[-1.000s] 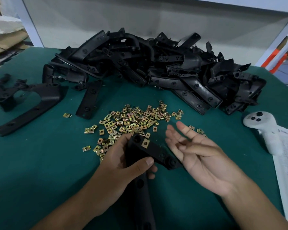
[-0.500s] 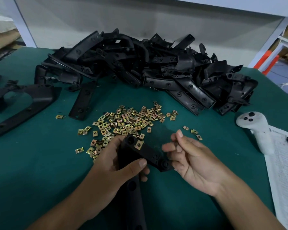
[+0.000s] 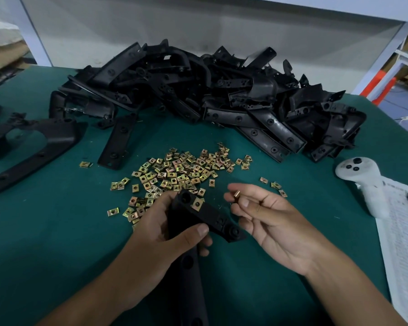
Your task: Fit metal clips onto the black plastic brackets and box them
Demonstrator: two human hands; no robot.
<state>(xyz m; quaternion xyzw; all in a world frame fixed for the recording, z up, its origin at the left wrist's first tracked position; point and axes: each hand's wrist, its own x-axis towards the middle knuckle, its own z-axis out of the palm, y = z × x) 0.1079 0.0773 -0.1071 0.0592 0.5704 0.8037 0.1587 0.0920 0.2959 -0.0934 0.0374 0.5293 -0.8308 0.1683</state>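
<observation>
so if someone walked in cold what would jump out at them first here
Probably the big heap of black brackets piled across the far side of the green table, with the gold scatter of metal clips just in front of it. Nearest the camera, the left hand grips one bracket while the right hand pinches a single clip.

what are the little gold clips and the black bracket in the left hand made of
Clips: thin sheet metal by the look, yellowish plated finish, glinting, each with a punched hole. Bracket gripped by the left hand: likely moulded plastic, matt black, dull sheen, one clip already fitted.
</observation>
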